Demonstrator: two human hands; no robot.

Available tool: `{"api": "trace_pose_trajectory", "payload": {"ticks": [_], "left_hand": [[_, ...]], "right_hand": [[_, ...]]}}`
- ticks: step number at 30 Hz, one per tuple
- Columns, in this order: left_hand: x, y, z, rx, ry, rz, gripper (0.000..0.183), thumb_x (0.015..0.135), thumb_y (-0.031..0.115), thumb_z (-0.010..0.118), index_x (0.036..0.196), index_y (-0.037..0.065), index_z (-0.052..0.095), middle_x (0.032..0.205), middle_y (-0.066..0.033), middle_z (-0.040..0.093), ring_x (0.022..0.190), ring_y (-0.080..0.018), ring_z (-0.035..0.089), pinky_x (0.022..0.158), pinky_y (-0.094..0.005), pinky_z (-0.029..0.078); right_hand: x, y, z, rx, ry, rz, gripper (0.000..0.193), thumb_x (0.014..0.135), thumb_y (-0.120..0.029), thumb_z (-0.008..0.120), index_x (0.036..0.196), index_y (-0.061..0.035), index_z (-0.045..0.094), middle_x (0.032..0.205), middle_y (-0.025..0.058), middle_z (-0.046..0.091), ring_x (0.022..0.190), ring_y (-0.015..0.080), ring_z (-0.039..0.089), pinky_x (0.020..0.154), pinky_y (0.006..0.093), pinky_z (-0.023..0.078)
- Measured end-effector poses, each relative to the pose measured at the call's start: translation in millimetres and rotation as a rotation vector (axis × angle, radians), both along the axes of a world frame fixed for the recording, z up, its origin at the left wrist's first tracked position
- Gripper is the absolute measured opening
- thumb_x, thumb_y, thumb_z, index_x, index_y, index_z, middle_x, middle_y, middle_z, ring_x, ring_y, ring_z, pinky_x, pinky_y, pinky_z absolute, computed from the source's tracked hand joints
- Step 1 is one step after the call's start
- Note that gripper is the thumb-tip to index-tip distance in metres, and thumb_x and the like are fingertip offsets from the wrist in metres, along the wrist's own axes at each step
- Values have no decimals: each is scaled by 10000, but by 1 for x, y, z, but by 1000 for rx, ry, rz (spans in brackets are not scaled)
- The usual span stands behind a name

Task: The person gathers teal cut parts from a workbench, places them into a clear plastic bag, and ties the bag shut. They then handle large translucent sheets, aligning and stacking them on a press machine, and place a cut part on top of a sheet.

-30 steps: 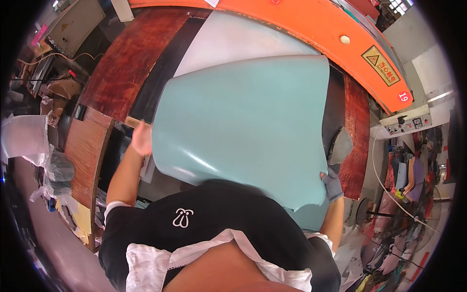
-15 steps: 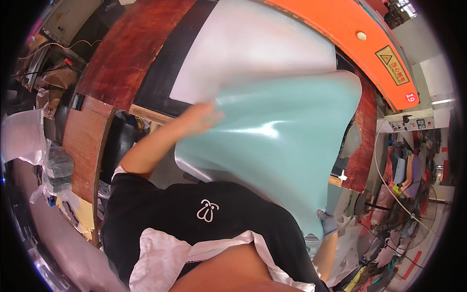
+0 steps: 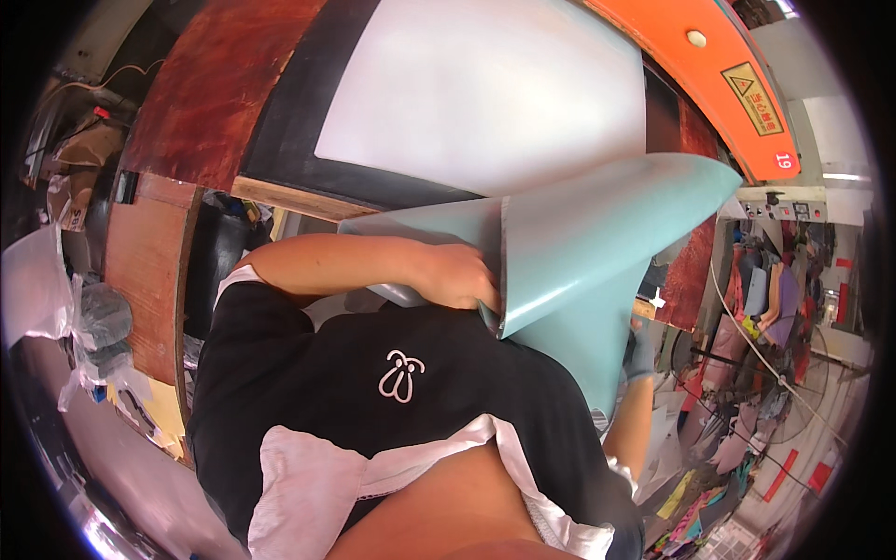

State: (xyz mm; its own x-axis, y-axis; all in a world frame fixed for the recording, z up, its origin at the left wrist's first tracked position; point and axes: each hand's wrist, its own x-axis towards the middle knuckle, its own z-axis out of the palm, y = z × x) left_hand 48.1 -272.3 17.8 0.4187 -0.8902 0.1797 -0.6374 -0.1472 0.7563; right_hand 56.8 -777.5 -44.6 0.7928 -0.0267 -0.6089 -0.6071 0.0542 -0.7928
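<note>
A glossy pale teal sheet (image 3: 569,243) of flexible material hangs in front of my body, folded over on itself into a raised curl. My left hand (image 3: 462,277) is closed on its lower edge, close to my chest. Low on the right, my right hand (image 3: 641,350), in a grey glove, grips the sheet's side edge; some of its fingers are hidden. Just beyond the fold lies a large white sheet (image 3: 485,93) on a black mat (image 3: 280,131). The teal sheet covers part of the mat's near edge.
An orange machine beam (image 3: 700,70) spans the far right, with a control panel (image 3: 793,210) beside it. Reddish-brown boards (image 3: 219,93) flank the mat. Plastic bags (image 3: 98,313) stand at the left. Piled coloured scraps and a hanging cable (image 3: 747,336) are at the right.
My left hand has come down and right, folding the teal sheet toward my right. More of the white sheet shows. My right hand has risen a little.
</note>
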Motion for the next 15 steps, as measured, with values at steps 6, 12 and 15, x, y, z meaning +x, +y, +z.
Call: {"api": "trace_pose_trajectory", "payload": {"ticks": [6, 12, 15], "left_hand": [[19, 4, 2, 125, 403, -211, 296, 715, 95, 542, 1002, 47, 594, 967, -167, 585, 909, -327, 542, 857, -399, 400], [73, 14, 0, -895, 1797, -578, 598, 837, 412, 560, 1280, 43, 403, 1210, -160, 494, 1094, -308, 493, 848, -448, 452], [75, -3, 12, -783, 1657, 226, 613, 836, 353, 601, 1314, 50, 366, 1250, -109, 475, 1147, -220, 452, 964, -394, 355]], "right_hand": [[85, 9, -20, -83, -112, -160, 277, 878, -294, 529, 1010, -55, 573, 874, 19, 584, 772, 139, 548, 684, 274, 450], [130, 17, -40, -747, -215, -77, 383, 749, -378, 689, 837, -21, 584, 749, 8, 534, 680, 113, 467, 632, 268, 407], [131, 15, -49, -633, -232, -89, 231, 779, -269, 688, 816, -62, 593, 707, -25, 529, 618, 88, 450, 555, 241, 383]]}}
